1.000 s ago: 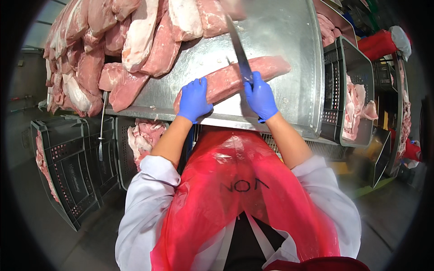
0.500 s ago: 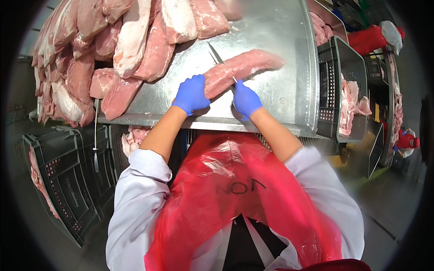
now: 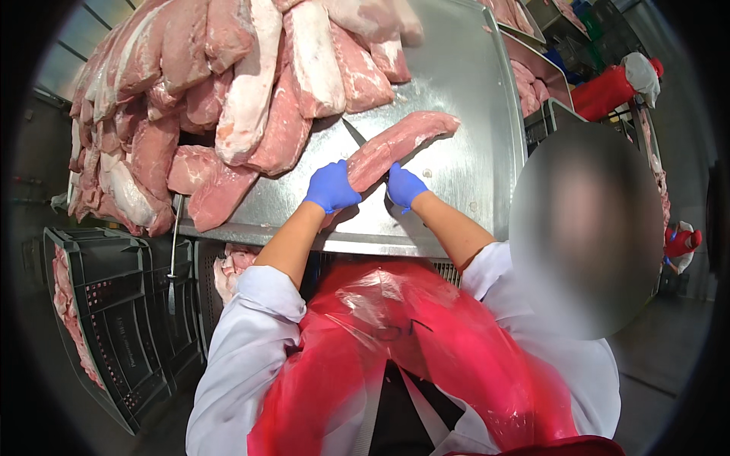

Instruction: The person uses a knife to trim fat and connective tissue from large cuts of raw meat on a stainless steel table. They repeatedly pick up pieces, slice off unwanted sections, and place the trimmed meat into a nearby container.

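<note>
A long pink pork loin [image 3: 395,144] lies slantwise on the metal worktable [image 3: 475,152]. My left hand [image 3: 332,187], in a blue glove, is closed round its near left end. My right hand [image 3: 407,187], gloved the same way, is closed beside the loin's near side and grips a knife. That knife's blade [image 3: 354,133] shows past the far side of the meat; its middle is hidden by the loin, and the handle is mostly inside my fist. To the left, a tall heap of pork loins [image 3: 190,83] covers the table.
A sharpening steel [image 3: 174,251] hangs at the table's front edge. Dark crates [image 3: 129,319] with meat stand below left. More meat bins [image 3: 532,80] are at the right. People in red aprons [image 3: 604,93] are beyond them; a blurred oval covers part of the right side.
The loin's far end has swung slightly up and left. My right hand has drawn a little toward me, and less blade shows beyond the meat. The whole view has shifted a little.
</note>
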Action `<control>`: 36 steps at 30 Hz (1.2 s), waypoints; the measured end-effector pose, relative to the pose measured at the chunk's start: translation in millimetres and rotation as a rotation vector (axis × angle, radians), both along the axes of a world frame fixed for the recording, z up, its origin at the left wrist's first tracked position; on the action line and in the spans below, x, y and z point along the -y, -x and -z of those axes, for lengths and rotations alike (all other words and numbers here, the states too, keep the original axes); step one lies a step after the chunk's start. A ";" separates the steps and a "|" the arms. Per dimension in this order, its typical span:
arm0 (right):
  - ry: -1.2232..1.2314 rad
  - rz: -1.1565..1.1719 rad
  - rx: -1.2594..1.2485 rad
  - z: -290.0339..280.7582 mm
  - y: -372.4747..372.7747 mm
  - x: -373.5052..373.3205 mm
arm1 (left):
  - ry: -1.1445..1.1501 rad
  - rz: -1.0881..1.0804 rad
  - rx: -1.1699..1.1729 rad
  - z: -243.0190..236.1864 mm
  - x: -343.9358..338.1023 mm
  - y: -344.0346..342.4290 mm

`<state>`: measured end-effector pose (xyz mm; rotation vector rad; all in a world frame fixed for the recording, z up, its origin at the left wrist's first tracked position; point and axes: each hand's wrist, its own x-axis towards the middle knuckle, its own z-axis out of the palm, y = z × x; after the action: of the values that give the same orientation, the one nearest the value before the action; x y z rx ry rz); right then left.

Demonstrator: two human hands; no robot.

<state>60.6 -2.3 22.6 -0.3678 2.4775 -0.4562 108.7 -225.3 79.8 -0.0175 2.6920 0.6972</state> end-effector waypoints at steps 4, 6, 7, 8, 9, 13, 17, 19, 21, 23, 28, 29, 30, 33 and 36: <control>-0.033 -0.080 0.006 16.0 -24.7 -19.2 | -0.151 -0.131 0.001 35.6 31.8 10.4; 0.049 -0.015 0.119 -2.5 -39.1 -26.0 | -0.392 -0.222 0.053 38.9 59.3 4.5; 0.040 -0.093 0.125 -15.7 -46.2 -31.0 | -0.755 -0.356 0.078 53.4 74.1 -7.0; 0.028 -0.156 0.088 -21.7 -53.1 -46.1 | -0.868 -0.452 0.170 66.0 85.7 -15.1; 0.099 -0.192 0.039 -23.8 -64.4 -69.9 | -1.130 -0.620 0.324 70.9 87.8 -32.1; 0.325 -0.014 0.157 -31.7 -93.7 -174.4 | -1.776 -0.876 0.422 78.7 46.3 -88.7; 0.410 0.273 0.082 -11.2 -102.8 -260.9 | -1.918 -0.525 0.271 -35.7 -66.3 34.0; 0.502 0.388 0.133 -5.1 -94.5 -290.3 | -1.852 -0.459 0.312 -110.1 -133.7 128.1; 0.428 0.370 0.117 -26.1 -74.4 -298.8 | -1.825 0.066 0.022 -146.8 -186.1 217.0; 0.411 0.375 0.041 -35.0 -65.7 -316.4 | -0.901 0.056 -0.266 -73.7 -199.4 237.3; 0.706 0.558 -0.213 19.4 -106.0 -364.2 | 0.281 -0.087 0.122 48.3 -175.7 183.6; 0.686 0.714 0.055 -9.0 -108.1 -360.3 | 0.172 -0.149 0.081 75.6 -142.1 187.4; 0.792 0.923 0.220 5.2 -123.8 -371.2 | 0.057 -0.179 0.202 54.7 -143.4 189.9; 0.841 0.892 0.191 28.9 -135.7 -382.8 | -0.700 -0.347 0.450 55.4 -115.8 169.9; 0.845 0.986 0.211 5.7 -127.0 -375.0 | -1.403 -0.518 0.695 59.2 -139.6 157.4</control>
<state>187.6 372.7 16.9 0.6135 1.9764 -1.8229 -48.8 -85.7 20.6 -0.4845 1.1204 2.0634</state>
